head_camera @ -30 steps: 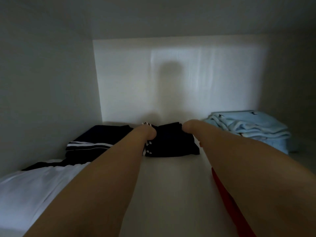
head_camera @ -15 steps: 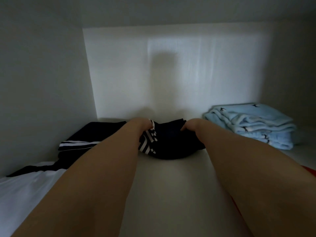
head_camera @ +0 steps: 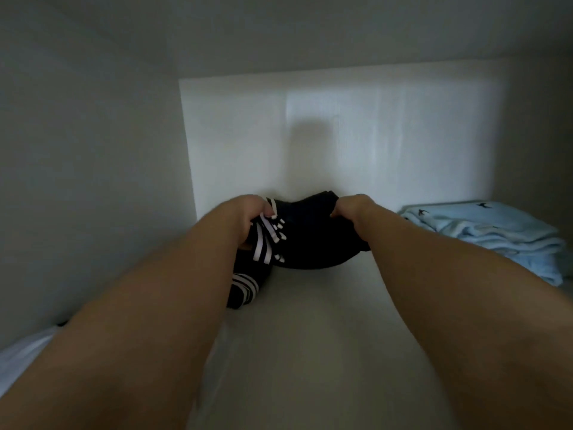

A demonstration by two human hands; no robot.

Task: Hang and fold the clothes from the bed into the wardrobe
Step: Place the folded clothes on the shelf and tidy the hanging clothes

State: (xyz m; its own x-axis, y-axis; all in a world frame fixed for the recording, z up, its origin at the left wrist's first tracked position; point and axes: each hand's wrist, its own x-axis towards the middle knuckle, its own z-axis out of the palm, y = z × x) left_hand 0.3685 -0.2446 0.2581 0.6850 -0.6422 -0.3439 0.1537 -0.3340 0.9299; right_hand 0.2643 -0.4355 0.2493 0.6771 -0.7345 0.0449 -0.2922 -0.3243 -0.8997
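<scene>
Against the left wall of the pale wardrobe compartment point(head_camera: 93, 181), a slip of white folded cloth point(head_camera: 21, 352) shows at the lower corner, mostly hidden behind the left forearm. Just right of it, a second dark garment with white stripes point(head_camera: 245, 288) lies on the light shelf board point(head_camera: 310, 336), peeking out from under that arm. The left hand point(head_camera: 248, 212) is closed tightly on the striped left edge of the folded black garment with white stripes point(head_camera: 310, 243), fingers curled over the cloth. That garment sits deep on the shelf, near the white back panel point(head_camera: 341, 135) (whether it touches the panel is hard to tell in the dim light), its front edge resting on the board. The right hand point(head_camera: 350, 207) is clamped on the garment's upper right corner, knuckles up. Both bare forearms reach in from the lower corners. Further right, apart from the black garment, a folded light blue fabric with small dark bird shapes point(head_camera: 496, 231) lies on the same shelf near the right wall
</scene>
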